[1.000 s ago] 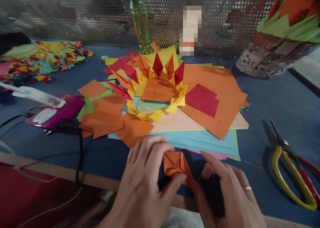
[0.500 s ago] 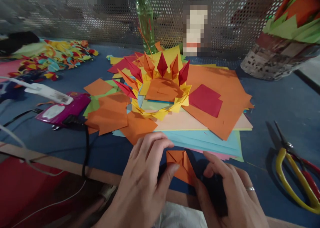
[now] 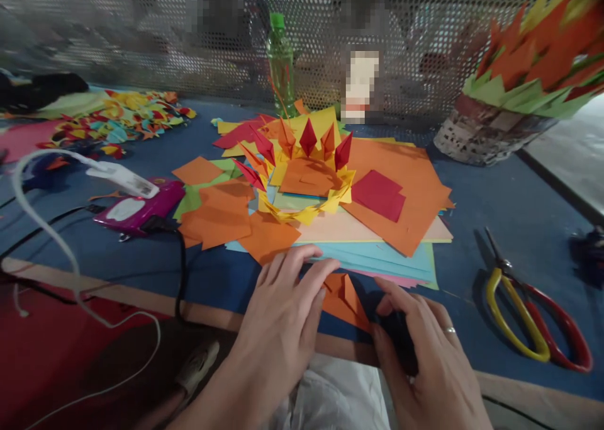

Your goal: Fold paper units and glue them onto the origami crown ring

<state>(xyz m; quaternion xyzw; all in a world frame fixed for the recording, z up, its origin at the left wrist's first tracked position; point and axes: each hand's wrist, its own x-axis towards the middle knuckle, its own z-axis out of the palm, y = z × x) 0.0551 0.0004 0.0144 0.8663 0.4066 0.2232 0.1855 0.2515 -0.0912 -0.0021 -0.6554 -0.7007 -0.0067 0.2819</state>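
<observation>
A small folded piece of orange paper [image 3: 348,301] lies at the table's front edge, its pointed end toward the lower right. My left hand [image 3: 287,310] is over its left side, index finger and thumb closed at the paper's edge and covering part of it. At the pointed corner rests the thumb of my right hand [image 3: 422,345], with the index finger held apart from it and a ring on one finger. Just behind my hands is a stack of coloured sheets [image 3: 377,257]. A yellow paper ring with red and orange folded points [image 3: 307,213] stands on the stack.
Yellow-and-red-handled scissors [image 3: 516,313] lie at right. A purple power strip [image 3: 141,209] with cables is at left, before a heap of small folded papers [image 3: 127,112]. Behind stand a green bottle [image 3: 282,71], a woven basket [image 3: 486,131] and a perforated metal panel [image 3: 311,39].
My left thumb has moved off the middle of the orange paper to its left edge, and the left index finger now covers its upper left corner. The view has tilted up and shifted right.
</observation>
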